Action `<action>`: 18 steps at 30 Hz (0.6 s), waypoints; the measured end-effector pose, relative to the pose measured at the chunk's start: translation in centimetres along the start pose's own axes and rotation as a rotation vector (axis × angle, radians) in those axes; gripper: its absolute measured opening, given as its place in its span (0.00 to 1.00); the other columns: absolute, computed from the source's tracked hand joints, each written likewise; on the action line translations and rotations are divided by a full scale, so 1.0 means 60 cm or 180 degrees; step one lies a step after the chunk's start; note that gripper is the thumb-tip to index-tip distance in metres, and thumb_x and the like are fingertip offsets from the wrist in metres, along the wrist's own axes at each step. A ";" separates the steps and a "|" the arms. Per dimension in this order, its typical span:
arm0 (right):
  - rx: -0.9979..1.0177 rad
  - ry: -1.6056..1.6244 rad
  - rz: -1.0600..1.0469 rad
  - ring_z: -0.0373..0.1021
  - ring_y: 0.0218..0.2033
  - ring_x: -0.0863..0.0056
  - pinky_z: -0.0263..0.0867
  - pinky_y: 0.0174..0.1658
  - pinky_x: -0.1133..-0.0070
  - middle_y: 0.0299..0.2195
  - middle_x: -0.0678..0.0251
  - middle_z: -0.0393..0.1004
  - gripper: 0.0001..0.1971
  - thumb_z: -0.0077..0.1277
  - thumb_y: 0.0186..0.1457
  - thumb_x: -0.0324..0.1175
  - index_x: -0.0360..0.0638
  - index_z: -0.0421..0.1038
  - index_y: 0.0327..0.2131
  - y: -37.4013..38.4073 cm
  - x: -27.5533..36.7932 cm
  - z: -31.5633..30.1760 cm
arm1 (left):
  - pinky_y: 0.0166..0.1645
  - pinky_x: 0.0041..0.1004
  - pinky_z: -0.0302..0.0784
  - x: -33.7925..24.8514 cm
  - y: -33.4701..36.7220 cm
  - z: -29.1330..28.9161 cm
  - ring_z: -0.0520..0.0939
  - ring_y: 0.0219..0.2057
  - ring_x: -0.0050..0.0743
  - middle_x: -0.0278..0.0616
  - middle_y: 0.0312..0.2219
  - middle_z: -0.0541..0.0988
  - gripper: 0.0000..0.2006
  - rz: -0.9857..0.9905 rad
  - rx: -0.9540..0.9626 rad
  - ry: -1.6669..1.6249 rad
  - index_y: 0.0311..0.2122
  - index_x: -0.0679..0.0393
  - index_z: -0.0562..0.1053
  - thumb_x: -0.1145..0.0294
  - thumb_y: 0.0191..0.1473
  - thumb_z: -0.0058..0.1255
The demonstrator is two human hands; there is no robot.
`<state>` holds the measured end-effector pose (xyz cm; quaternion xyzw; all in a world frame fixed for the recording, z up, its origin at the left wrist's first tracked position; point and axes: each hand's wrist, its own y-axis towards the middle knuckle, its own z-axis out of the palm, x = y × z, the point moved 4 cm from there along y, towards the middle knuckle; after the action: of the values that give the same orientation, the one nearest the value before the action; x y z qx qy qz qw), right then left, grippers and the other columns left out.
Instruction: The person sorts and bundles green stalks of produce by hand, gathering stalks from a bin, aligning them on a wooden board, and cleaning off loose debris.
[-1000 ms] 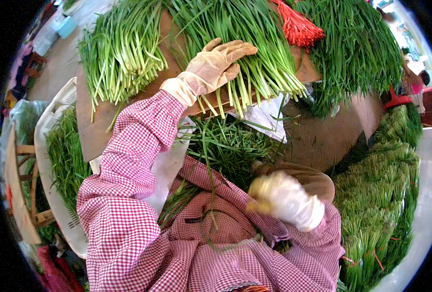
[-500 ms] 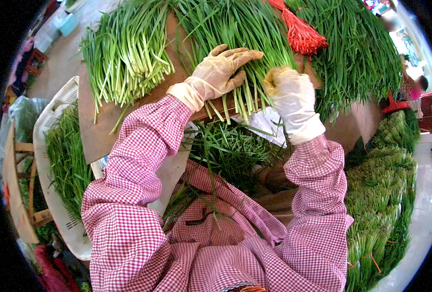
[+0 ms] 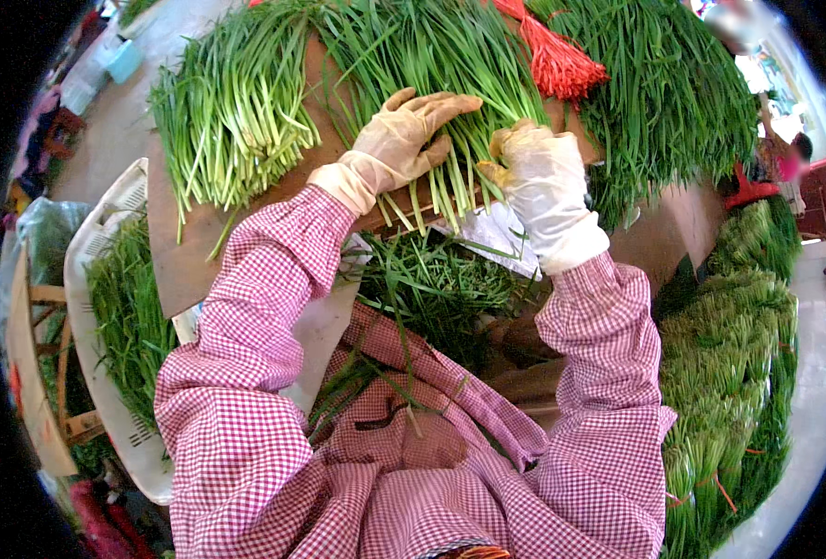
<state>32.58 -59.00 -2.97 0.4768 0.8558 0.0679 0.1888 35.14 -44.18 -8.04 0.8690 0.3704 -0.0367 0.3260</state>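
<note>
Left arm in a red-and-white checked sleeve, reaching up and slanting right, left hand in a pale glove, palm down, fingers stretched out, thumb apart, right arm bent upward, right hand near it, gloved too, fingers curled

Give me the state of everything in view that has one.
Left hand: gloved, fingers extended over middle stalks.
Right hand: gloved, fingers curled at middle stalks; grip unclear.
Middle stalks: spread on board.
Left stalks: spread on board.
Red strips: gathered above, splayed below.
White basket: holding greens.
Bundles at right: packed together, some visibly tied.
</note>
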 end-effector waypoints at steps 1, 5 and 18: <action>0.0033 -0.0025 -0.0068 0.69 0.27 0.70 0.59 0.28 0.71 0.24 0.68 0.70 0.12 0.53 0.42 0.45 0.50 0.70 0.26 0.004 -0.002 0.012 | 0.57 0.41 0.52 0.000 0.001 0.001 0.65 0.53 0.41 0.43 0.51 0.66 0.24 0.0003 -0.0023 0.0045 0.55 0.47 0.58 0.66 0.50 0.40; -0.0011 -0.0251 -0.0046 0.69 0.25 0.71 0.57 0.27 0.70 0.23 0.69 0.70 0.11 0.50 0.44 0.45 0.50 0.71 0.24 0.005 -0.008 0.031 | 0.57 0.39 0.53 -0.002 0.001 0.000 0.65 0.53 0.40 0.43 0.50 0.67 0.24 0.0043 -0.0068 0.0015 0.55 0.48 0.59 0.67 0.51 0.40; -0.0164 -0.0107 0.0013 0.70 0.20 0.67 0.61 0.23 0.70 0.18 0.65 0.71 0.12 0.51 0.43 0.44 0.49 0.72 0.19 0.012 -0.017 0.039 | 0.57 0.39 0.54 0.002 -0.001 0.007 0.65 0.53 0.40 0.43 0.49 0.68 0.24 -0.0055 -0.0105 0.0105 0.55 0.47 0.58 0.66 0.50 0.39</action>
<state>34.57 -59.62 -4.66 0.4746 0.8495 0.0823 0.2152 35.25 -44.30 -8.43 0.8607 0.3838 -0.0191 0.3338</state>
